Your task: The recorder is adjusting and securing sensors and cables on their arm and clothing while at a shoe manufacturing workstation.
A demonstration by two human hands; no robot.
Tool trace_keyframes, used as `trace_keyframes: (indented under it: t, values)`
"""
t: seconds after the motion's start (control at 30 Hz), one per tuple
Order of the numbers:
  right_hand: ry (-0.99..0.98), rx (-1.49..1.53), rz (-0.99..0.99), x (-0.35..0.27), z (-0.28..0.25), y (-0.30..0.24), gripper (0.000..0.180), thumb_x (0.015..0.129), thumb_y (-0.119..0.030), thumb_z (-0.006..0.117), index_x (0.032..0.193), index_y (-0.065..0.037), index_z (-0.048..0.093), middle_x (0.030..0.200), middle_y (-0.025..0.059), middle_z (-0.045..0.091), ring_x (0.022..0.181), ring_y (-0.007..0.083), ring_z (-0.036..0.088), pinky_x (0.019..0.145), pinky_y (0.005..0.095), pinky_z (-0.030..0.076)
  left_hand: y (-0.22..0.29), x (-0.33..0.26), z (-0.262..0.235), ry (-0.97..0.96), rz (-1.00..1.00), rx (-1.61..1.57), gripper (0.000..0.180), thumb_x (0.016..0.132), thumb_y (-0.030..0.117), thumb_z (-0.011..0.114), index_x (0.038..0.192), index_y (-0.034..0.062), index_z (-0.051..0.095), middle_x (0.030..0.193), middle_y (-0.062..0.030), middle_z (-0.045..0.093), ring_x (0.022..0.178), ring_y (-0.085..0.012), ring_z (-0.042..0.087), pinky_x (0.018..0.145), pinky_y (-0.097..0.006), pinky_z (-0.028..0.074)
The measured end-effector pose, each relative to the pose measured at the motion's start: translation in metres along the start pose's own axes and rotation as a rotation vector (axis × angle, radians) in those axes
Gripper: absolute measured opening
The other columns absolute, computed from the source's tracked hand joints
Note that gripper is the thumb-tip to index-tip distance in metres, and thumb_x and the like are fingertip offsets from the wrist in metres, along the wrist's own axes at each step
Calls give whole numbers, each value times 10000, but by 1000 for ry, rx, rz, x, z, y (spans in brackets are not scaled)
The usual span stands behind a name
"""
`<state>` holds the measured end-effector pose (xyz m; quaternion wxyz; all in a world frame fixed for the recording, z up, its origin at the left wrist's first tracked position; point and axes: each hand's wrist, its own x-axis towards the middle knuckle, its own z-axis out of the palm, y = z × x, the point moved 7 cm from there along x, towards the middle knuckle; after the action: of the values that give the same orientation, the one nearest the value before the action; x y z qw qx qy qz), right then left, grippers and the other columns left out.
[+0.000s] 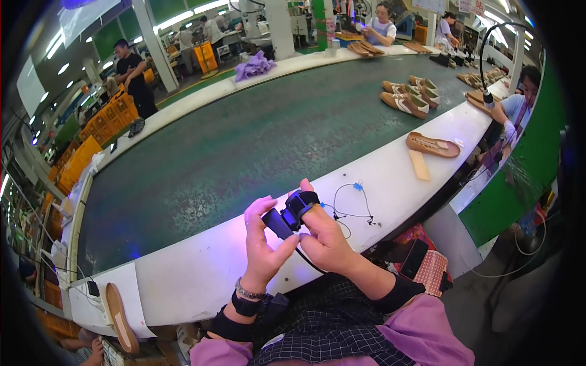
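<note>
Above the white near ledge of the bench, my hands come together around a small black strapped device [279, 224] with a cable running down from it. My left hand [262, 247] is closed on its left side, fingers over the top and thumb below. A black strap [301, 204] wraps the fingers of my right hand [326, 241], which is closed against the device's right side; some of its fingers are hidden. Bluish-purple light falls on my left fingertips. Beside my right hand, a thin cord loop with a blue clip [358, 186] lies on the ledge.
A green conveyor belt [244, 134] runs beyond the ledge, carrying brown-and-white shoes [406, 100]. An unfinished tan shoe [432, 145] and a beige insole [419, 165] lie at right; a brown sole [121, 317] lies at left. A co-worker [522, 100] sits at right near a bent lamp [487, 97].
</note>
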<state>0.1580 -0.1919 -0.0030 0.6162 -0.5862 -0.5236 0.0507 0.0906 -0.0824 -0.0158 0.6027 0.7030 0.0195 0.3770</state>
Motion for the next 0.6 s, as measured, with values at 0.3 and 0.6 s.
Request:
trace_keyframes:
  t: [0.3, 0.6]
  values:
    - [-112, 344, 57, -2, 15, 4, 583, 752, -133, 533, 1292, 35, 394, 1419, 276, 232, 1382, 388, -37, 1094, 421, 62, 3, -2, 0, 10, 108, 340, 487, 639, 95, 733, 1076, 46, 524, 1141, -164, 483, 1072, -287, 483, 898, -362, 411]
    - [-163, 687, 521, -4, 26, 36, 442, 768, -30, 439, 1204, 37, 468, 1411, 225, 273, 1379, 247, 146, 1059, 326, 220, 6, 3, -1, 52, 77, 407, 308, 621, 70, 718, 905, 17, 611, 1036, -91, 558, 989, -194, 518, 870, -312, 416]
